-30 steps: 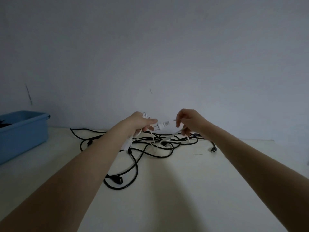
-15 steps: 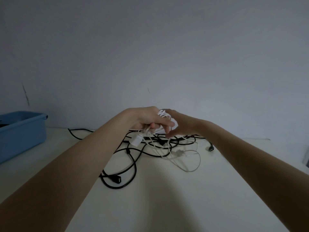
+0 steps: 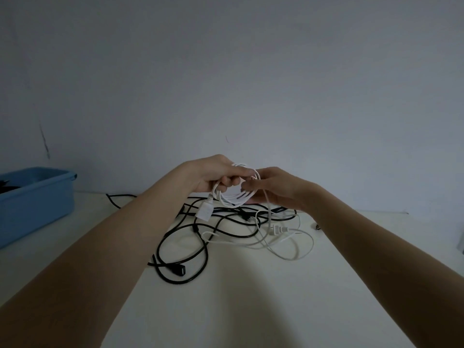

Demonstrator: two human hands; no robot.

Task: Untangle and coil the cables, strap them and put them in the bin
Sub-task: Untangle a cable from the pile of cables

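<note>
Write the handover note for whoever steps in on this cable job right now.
Left hand: grips the white cable, part-wound into loops held above the table.
Right hand: fingers on the same loops, feeding the strand.
White tail and its plug lie loose on the table.
Black cables: a tangle on the table under the hands.
Blue bin: far left; something dark lies inside, unclear what.
Done: white coil started.
Left: finish the coil, strap it, bin it, then untangle the black ones. No strap in view.

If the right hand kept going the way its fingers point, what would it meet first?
The right hand points leftward at the white cable coil, which it already touches; just beyond is the left hand. Depth looks matched, though unsure.
</note>
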